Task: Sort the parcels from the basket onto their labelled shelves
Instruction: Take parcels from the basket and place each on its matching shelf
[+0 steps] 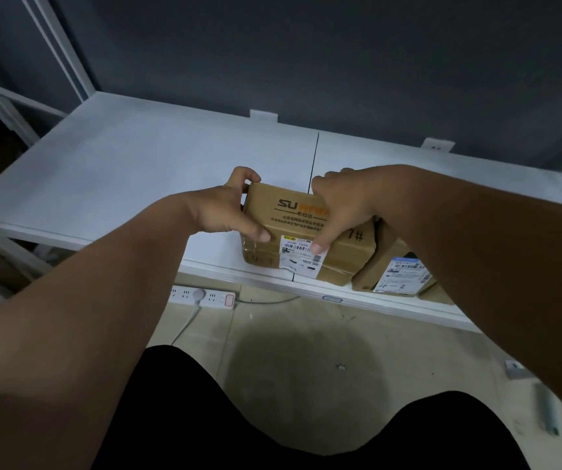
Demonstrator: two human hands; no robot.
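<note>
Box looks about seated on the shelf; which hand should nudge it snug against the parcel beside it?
Left, probably. The left hand grips the box on the side away from the neighbouring parcel, so it can push toward it. The right hand lies between them.

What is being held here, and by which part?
A cardboard parcel, gripped by left hand and right hand at its two opposite ends.

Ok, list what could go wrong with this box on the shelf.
1. The box held by both hands, left hand and right hand, sits at the front edge of the shelf; released there, it might tip to the floor.
2. It is close against the second parcel, so sliding it right could nudge that one off.
</note>
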